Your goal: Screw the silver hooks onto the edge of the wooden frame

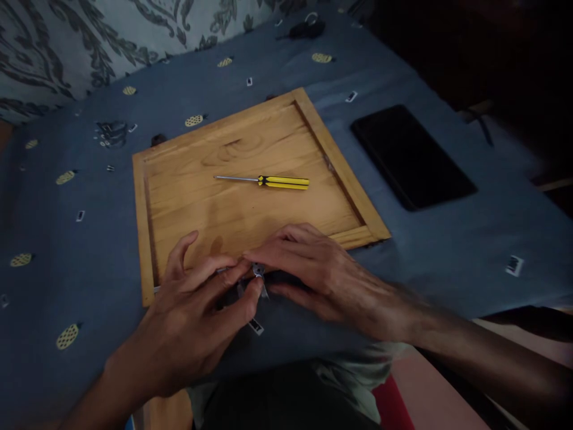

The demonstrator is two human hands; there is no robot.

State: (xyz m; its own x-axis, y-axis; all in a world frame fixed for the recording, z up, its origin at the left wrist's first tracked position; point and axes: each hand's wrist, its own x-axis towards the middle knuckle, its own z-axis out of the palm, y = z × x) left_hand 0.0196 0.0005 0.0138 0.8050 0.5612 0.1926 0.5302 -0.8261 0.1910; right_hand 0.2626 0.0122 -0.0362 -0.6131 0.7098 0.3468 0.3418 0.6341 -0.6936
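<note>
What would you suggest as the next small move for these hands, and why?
I would probably settle the small metal piece squarely against the near edge of the wooden panel before reaching for the screwdriver. The left hand has its thumb on the piece, the right hand is close beside it, and the screwdriver lies on the panel.

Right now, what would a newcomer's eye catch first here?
Likely the yellow-handled screwdriver, lying bare in the middle of the framed wooden panel. Next, the left hand and right hand, meeting over a small metal part at the panel's near edge. Then the black tablet-like slab, flat on the blue cloth to the right.
</note>
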